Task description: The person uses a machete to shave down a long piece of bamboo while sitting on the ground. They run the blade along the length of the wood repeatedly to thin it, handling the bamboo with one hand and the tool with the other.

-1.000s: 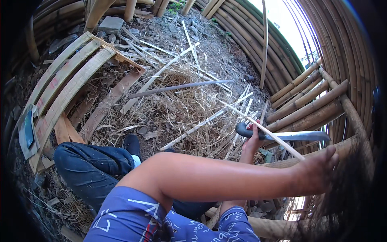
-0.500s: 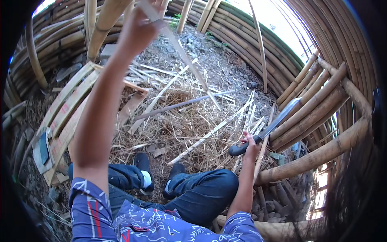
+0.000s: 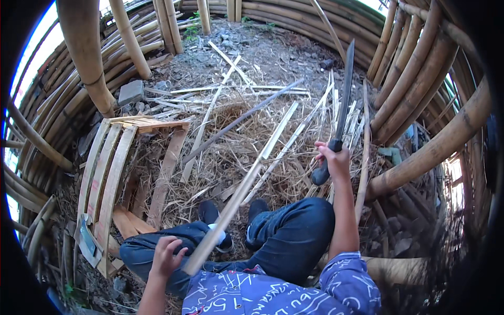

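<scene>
Sitting on the ground among straw and offcuts, the person works inside a ring of stacked bamboo poles (image 3: 84,58). At the far left a slatted wooden pallet (image 3: 107,178) lies flat on the dirt, with a grey stone block (image 3: 130,92) beyond its top corner. Nearer the middle, the left hand (image 3: 167,257) rests low by the knee, its fingers (image 3: 178,251) loosely spread and released; whether they touch the near end of the bamboo strip (image 3: 239,197) I cannot tell, though that end sits just beside them. The strip runs up and away to the right, over the dark shoes (image 3: 233,218) and out above the straw pile (image 3: 236,131), where more split slats (image 3: 294,134) are scattered. Further right, the right hand (image 3: 333,160) is raised, its fingers clenched around the dark handle of a long machete (image 3: 344,100) whose blade points almost straight up and away from the body. Beyond it on the right, thick poles lean in a bank.

To my eye the blade is being readied for trimming or splitting the strip. Doing that well would call for a firm grip on the strip's near end, the left fingers kept well behind the line of the cut, the legs kept out of the blade's path, and the edge brought down along the grain, away from the body
</scene>
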Tool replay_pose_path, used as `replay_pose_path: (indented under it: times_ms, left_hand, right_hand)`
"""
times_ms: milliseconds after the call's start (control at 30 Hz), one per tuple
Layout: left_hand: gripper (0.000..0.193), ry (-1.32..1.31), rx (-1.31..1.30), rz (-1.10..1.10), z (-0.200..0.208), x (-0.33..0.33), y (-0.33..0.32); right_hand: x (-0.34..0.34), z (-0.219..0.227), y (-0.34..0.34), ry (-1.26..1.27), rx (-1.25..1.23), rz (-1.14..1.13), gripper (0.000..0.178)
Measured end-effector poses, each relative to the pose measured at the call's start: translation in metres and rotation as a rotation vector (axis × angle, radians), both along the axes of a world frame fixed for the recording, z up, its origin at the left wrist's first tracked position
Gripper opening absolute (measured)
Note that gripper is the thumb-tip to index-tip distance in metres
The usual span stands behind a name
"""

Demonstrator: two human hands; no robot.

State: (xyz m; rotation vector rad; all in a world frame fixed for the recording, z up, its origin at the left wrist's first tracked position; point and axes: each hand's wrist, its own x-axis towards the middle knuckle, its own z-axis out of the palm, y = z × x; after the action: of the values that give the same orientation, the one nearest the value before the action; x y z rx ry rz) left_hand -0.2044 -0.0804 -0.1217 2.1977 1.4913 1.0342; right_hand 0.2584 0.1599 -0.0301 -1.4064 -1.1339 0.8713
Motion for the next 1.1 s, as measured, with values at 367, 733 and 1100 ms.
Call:
replay_pose_path:
  times_ms: [367,733,1100]
  left_hand:
    - [0.062,-0.33,-1.43,0.079,-0.079,0.06,0.059]
    - [0.044,-0.262,-1.206,0.2,-0.086,0.097,0.014]
    - [0.04,0.043,-0.768,0.285,-0.027,0.016,0.012]
  right_hand:
    - [-0.008,0.006,-0.01,-0.055,-0.041,0.055,0.019]
    - [0.007,0.0,-0.006,-0.003,-0.04,-0.009,0.017]
    - [0.015,-0.004,-0.009,0.049,-0.038,-0.017,0.014]
